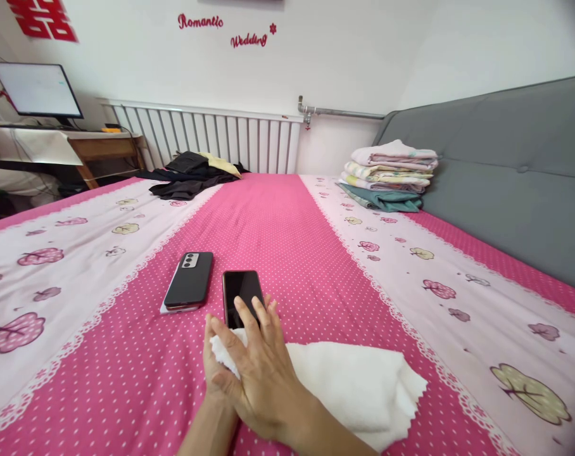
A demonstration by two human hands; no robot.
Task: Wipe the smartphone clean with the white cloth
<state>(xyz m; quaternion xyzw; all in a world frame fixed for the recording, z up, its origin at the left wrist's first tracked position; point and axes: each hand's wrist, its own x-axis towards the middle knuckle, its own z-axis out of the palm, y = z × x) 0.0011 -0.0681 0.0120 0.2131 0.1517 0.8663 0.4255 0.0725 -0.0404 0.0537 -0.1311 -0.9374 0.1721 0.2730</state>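
Note:
A smartphone (pixel 240 290) with a dark screen lies face up at the middle front. My left hand (pixel 210 361) is closed round its lower part, mostly hidden behind the other hand. Across the phone's lower screen lies my right hand (pixel 259 367), fingers stretched and slightly spread, a white cloth (pixel 349 386) pinned under its palm. One corner of the cloth pokes out by the thumb, and the rest trails right over the bed. Left of the hands, a black phone (pixel 190 282) with a camera block rests back up on a pale flat thing (pixel 166 309), possibly another phone.
Under everything is a pink dotted bedspread (pixel 268 221). Folded cloths (pixel 392 171) are stacked at the right by a grey headboard (pixel 506 177). Dark clothes (pixel 187 177) lie at the far edge, before a white radiator (pixel 211 136). A monitor (pixel 35 88) stands on a desk at left.

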